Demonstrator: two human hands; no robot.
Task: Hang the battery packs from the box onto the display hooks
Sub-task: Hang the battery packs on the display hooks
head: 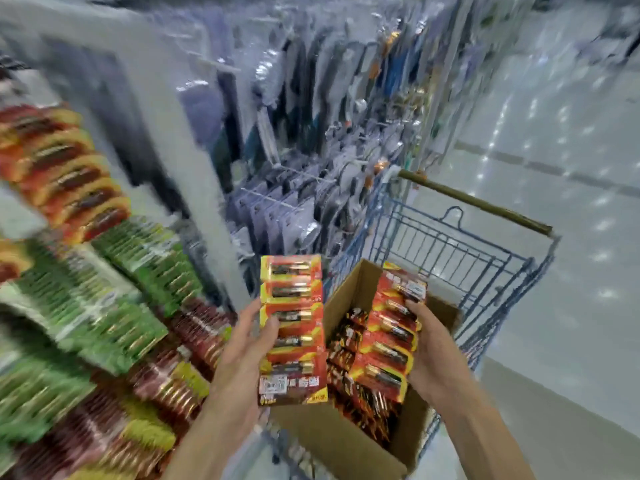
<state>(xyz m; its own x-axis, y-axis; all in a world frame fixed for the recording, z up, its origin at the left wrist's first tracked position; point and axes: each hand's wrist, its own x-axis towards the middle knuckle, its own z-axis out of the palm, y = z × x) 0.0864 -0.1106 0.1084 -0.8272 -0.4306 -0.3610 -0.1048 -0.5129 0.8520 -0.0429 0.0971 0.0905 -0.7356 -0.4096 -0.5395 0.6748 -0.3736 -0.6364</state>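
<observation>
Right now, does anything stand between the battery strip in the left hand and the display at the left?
Nothing visible does. The left hand holds the battery strip in open air beside the display, with no object between them. The display is blurred and looks crowded with hanging packs, so a free hook cannot be told.

Head-worn wide view, looking forward and down, near the box (341,441)

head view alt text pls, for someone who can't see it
A person's left hand holds a red-and-yellow strip of battery packs upright while the right hand grips a second strip above an open cardboard box of more packs. The box sits in a blue wire cart beside blurred hooks of hanging battery packs.
</observation>
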